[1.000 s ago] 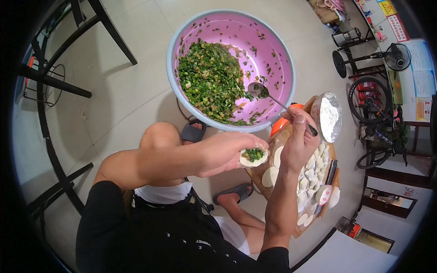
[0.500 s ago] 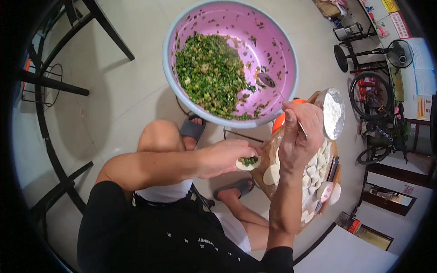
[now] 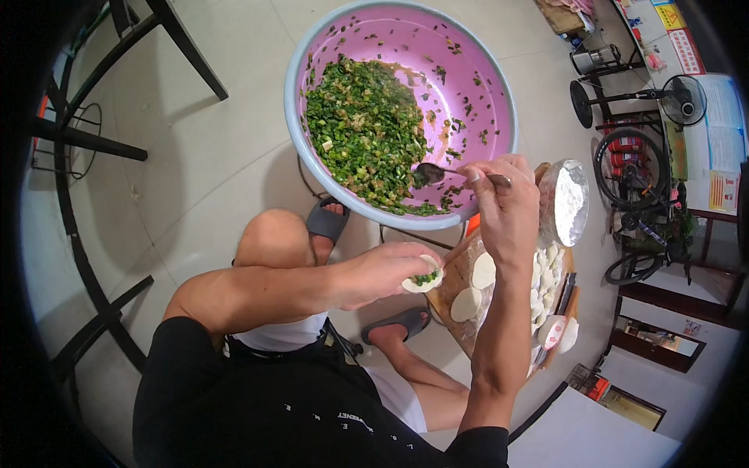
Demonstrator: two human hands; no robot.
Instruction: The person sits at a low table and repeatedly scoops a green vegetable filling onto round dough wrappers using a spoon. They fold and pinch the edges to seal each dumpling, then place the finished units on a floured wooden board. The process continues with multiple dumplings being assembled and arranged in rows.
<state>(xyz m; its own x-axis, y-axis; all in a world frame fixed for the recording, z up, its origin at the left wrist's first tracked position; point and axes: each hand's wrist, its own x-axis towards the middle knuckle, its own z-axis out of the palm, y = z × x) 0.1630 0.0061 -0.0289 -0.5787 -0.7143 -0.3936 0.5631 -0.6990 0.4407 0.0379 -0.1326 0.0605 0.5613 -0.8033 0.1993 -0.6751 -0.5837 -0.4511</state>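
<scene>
My left hand (image 3: 381, 273) is closed round a round dumpling wrapper (image 3: 427, 282), with a little green chopped filling lying in its middle. Between the thumb and fingers of my right hand (image 3: 505, 204) is a metal spoon (image 3: 452, 170). The spoon's bowl reaches into the pink basin (image 3: 473, 86) and touches the edge of the chopped green filling (image 3: 363, 129), which is heaped on the basin's left side. My right forearm hides part of the board behind it.
Right of my right hand, a wooden board (image 3: 450, 287) bears flat wrappers (image 3: 466, 304), several finished dumplings (image 3: 546, 281) and a clear bowl of white flour (image 3: 571, 199). Black chair legs (image 3: 183, 47) stand at left. A fan (image 3: 680, 100) and a bicycle (image 3: 633, 168) are at far right.
My right hand has swung the spoon left and down to the filling's edge; its bowl was over the basin's bare right side. My left hand keeps the wrapper almost in place.
</scene>
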